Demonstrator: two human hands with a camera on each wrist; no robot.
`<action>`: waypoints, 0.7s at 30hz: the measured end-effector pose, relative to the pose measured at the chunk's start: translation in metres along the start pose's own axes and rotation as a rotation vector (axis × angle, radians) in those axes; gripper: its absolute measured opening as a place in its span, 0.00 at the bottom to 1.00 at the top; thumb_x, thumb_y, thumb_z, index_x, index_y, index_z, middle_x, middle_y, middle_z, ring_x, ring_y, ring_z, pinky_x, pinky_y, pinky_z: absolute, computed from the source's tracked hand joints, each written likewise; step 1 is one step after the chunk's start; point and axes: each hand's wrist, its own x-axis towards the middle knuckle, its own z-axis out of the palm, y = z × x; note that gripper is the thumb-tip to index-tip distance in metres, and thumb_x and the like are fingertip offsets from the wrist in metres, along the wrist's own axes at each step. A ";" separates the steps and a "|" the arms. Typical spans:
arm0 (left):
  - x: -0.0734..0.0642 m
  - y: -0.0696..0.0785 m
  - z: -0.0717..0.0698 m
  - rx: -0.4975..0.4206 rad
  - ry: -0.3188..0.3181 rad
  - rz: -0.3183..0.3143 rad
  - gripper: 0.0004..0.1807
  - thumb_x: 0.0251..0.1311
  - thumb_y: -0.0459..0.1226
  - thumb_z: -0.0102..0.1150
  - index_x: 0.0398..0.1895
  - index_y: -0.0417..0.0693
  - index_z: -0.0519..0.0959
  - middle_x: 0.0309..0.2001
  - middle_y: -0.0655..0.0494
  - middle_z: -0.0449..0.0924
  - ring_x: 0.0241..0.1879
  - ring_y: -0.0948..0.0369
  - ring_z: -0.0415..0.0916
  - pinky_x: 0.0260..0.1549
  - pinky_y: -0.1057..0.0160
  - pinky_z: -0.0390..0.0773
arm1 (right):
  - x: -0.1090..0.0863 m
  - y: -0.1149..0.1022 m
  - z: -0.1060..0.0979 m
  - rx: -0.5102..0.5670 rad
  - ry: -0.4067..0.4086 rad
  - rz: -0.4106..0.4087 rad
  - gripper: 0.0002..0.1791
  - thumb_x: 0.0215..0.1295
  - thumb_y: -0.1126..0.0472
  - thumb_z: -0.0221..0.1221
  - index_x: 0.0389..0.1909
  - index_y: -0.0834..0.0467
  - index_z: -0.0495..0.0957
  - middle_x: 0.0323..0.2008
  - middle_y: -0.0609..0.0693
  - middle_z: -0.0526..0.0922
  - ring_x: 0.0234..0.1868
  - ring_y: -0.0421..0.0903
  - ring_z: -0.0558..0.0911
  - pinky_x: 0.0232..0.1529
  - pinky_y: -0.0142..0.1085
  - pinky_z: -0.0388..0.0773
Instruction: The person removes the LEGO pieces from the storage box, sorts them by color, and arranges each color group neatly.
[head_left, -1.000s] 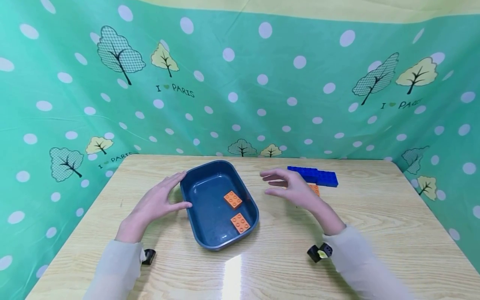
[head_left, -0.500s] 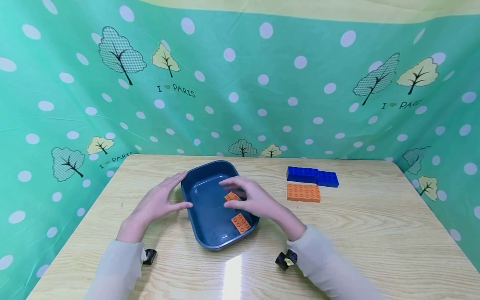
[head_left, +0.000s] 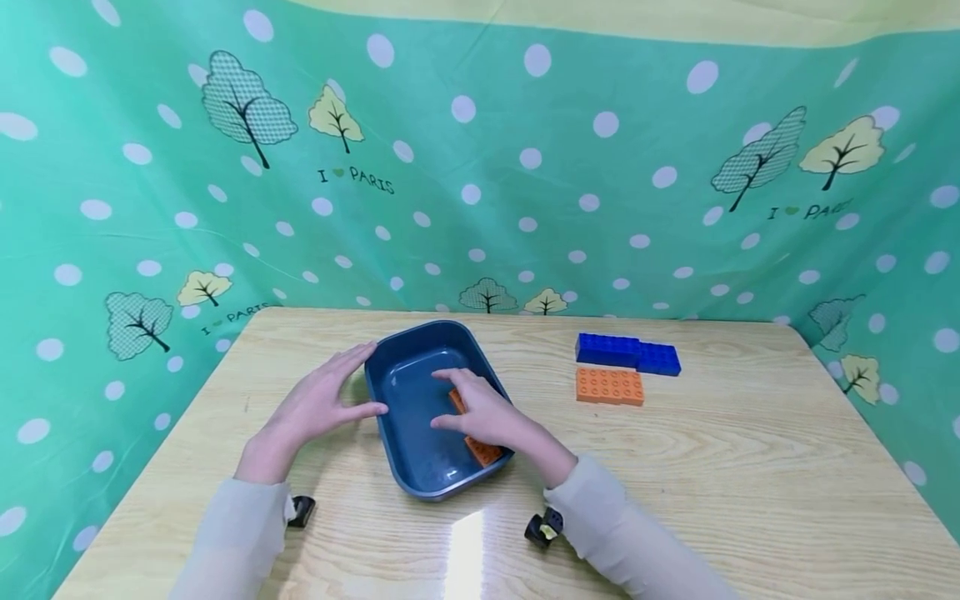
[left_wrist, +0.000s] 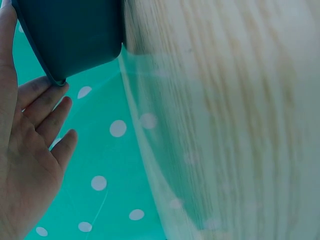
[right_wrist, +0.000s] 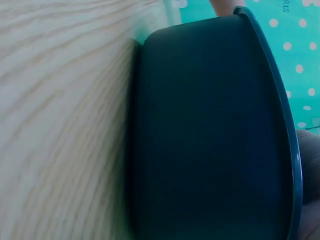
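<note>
A dark blue rectangular tub (head_left: pixel 412 433) stands on the table, slightly turned. My left hand (head_left: pixel 315 408) rests its fingers and thumb against the tub's left rim; the left wrist view shows those fingers (left_wrist: pixel 47 107) nearly straight at the rim. Over the tub's right wall reaches my right hand (head_left: pixel 487 410), fingers and thumb spread apart above the inside. Beneath it lie two orange toy building bricks, one mostly covered brick (head_left: pixel 456 402) and a nearer brick (head_left: pixel 482 451). In the right wrist view the tub's outer wall (right_wrist: pixel 215 125) hides most of that hand.
To the right of the tub, orange building bricks (head_left: pixel 609 387) lie side by side. Just behind them are a taller blue brick piece (head_left: pixel 607 350) and a lower blue brick (head_left: pixel 658 359). A green dotted curtain (head_left: pixel 525 208) hangs behind the wooden table (head_left: pixel 750 467).
My right hand has moved left from near the orange and blue bricks on the table into the space over the tub, then lower. The left hand stays at the rim.
</note>
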 end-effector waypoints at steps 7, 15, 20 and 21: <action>0.001 0.001 0.000 -0.001 -0.006 -0.012 0.55 0.53 0.62 0.68 0.80 0.56 0.53 0.78 0.43 0.55 0.76 0.37 0.52 0.70 0.31 0.59 | 0.002 -0.001 0.005 -0.077 -0.005 0.067 0.39 0.61 0.62 0.69 0.73 0.54 0.64 0.72 0.57 0.64 0.71 0.57 0.66 0.69 0.53 0.71; 0.001 0.001 -0.001 -0.002 -0.010 -0.010 0.55 0.53 0.62 0.68 0.80 0.54 0.53 0.78 0.42 0.55 0.76 0.38 0.52 0.71 0.31 0.58 | 0.006 -0.004 0.009 -0.136 0.006 0.170 0.39 0.60 0.62 0.70 0.72 0.54 0.65 0.68 0.58 0.65 0.60 0.51 0.74 0.64 0.47 0.76; 0.001 0.001 -0.001 0.000 -0.011 -0.008 0.55 0.52 0.62 0.68 0.79 0.54 0.54 0.78 0.42 0.55 0.76 0.38 0.53 0.71 0.32 0.59 | 0.010 -0.006 0.011 -0.175 0.031 0.203 0.34 0.61 0.61 0.69 0.68 0.55 0.69 0.62 0.56 0.70 0.52 0.48 0.76 0.59 0.44 0.79; 0.001 0.001 -0.001 -0.001 -0.011 -0.008 0.55 0.52 0.61 0.68 0.79 0.53 0.54 0.78 0.42 0.55 0.76 0.38 0.53 0.71 0.32 0.59 | 0.011 -0.006 0.012 -0.186 0.034 0.207 0.32 0.62 0.61 0.69 0.67 0.56 0.70 0.61 0.55 0.71 0.51 0.48 0.76 0.59 0.44 0.79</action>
